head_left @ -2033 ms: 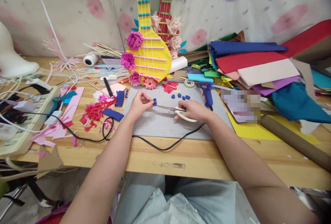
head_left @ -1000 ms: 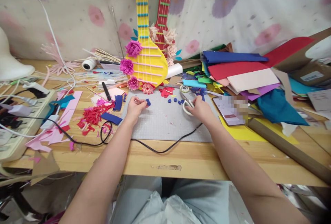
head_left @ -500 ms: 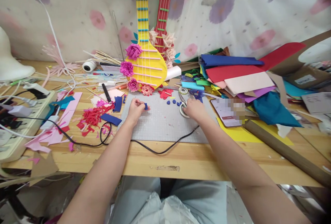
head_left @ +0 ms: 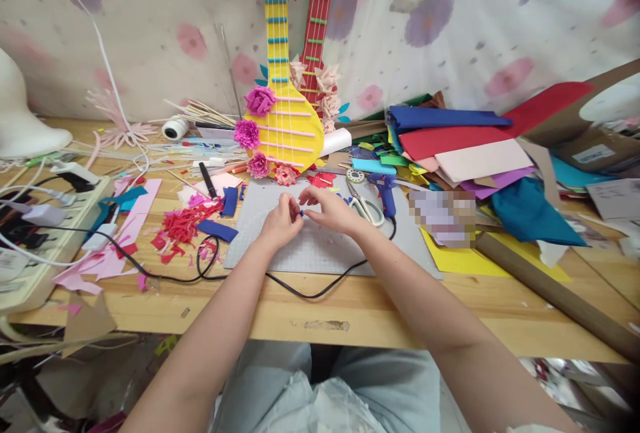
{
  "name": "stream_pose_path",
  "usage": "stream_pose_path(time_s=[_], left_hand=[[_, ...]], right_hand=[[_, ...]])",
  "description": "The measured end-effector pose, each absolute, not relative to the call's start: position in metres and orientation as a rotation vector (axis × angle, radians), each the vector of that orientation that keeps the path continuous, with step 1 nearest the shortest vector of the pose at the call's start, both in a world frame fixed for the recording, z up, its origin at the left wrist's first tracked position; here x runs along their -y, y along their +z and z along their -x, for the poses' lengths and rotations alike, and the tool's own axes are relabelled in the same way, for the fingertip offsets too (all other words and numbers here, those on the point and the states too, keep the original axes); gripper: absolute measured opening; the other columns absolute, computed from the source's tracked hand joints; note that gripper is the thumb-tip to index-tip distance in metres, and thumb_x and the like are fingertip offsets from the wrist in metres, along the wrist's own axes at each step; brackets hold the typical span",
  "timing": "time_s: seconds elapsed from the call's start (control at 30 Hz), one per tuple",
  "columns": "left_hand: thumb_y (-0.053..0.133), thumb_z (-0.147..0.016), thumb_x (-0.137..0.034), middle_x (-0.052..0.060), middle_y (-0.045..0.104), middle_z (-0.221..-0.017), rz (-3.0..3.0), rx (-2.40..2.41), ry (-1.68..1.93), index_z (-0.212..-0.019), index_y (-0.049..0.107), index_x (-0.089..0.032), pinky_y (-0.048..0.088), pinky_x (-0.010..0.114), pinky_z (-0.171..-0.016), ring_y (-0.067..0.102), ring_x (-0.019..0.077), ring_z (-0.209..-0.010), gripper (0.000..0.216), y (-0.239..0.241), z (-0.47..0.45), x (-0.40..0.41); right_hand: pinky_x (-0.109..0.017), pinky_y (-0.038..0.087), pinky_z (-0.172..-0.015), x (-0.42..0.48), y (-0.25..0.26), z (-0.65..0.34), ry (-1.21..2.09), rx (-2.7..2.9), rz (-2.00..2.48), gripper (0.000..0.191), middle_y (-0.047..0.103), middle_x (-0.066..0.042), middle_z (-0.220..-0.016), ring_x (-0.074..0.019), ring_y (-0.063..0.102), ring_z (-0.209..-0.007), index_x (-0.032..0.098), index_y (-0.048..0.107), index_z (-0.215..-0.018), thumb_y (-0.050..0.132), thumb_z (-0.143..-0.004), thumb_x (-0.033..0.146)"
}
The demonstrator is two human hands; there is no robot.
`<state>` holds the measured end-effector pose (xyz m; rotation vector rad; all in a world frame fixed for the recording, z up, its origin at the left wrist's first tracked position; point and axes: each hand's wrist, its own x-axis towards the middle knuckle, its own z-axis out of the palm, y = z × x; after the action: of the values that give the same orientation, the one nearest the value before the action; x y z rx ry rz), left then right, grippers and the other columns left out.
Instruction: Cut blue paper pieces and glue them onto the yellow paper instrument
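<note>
While my left hand (head_left: pixel 285 223) holds a small blue paper piece (head_left: pixel 301 213) in a narrow grip over the mat (head_left: pixel 265 257), I cannot tell whether my right hand (head_left: pixel 327 209), just beside it, pinches too; uneven pulling might tear it, slackness drop it.

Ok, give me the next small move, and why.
I'd probably pinch the small blue piece with the right hand while the left hand steadies it: both hands' fingertips are at it, and the scissors lie on the gray mat, out of hand, so finger-shaping seems likelier than cutting.
</note>
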<state>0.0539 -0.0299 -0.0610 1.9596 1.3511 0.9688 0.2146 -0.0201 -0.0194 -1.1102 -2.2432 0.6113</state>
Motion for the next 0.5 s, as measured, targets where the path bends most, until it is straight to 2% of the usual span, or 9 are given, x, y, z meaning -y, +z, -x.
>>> stream_pose_path(time_s=[0.13,0.3,0.5], left_hand=[[0.051,-0.072,-0.018,-0.001,0.056,-0.079,-2.017,-1.411,0.915,-0.088,0.032,-0.023,0.042,0.028,-0.062,0.059,0.0153,-0.065,0.026,-0.0585,-0.0562,0.0312],[0.052,-0.071,-0.019,0.0,0.058,-0.081,-2.009,-1.48,0.883,-0.087,0.032,-0.023,0.041,0.028,-0.061,0.06,0.016,-0.064,0.027,-0.0579,-0.0574,0.0317],[0.055,-0.068,-0.016,-0.002,0.057,-0.078,-1.861,-1.368,1.051,-0.087,0.035,-0.023,0.043,0.027,-0.062,0.06,0.0134,-0.065,0.028,-0.0622,-0.0564,0.0299]], right_hand=[[-0.03,0.039,-0.076,0.02,-0.0157,-0.2105,0.426,2.395,1.153,0.025,0.064,-0.004,-0.092,-0.0178,0.055,-0.087,0.019,0.053,-0.093,0.052,-0.069,0.009],[-0.029,0.037,-0.073,0.0202,-0.0128,-0.208,0.349,2.456,1.197,0.023,0.065,-0.004,-0.089,-0.0189,0.056,-0.087,0.019,0.053,-0.093,0.052,-0.071,0.011],[-0.029,0.038,-0.072,0.0205,-0.0203,-0.2093,0.509,2.327,1.188,0.019,0.065,-0.002,-0.085,-0.0172,0.057,-0.081,0.02,0.051,-0.087,0.052,-0.07,0.012]])
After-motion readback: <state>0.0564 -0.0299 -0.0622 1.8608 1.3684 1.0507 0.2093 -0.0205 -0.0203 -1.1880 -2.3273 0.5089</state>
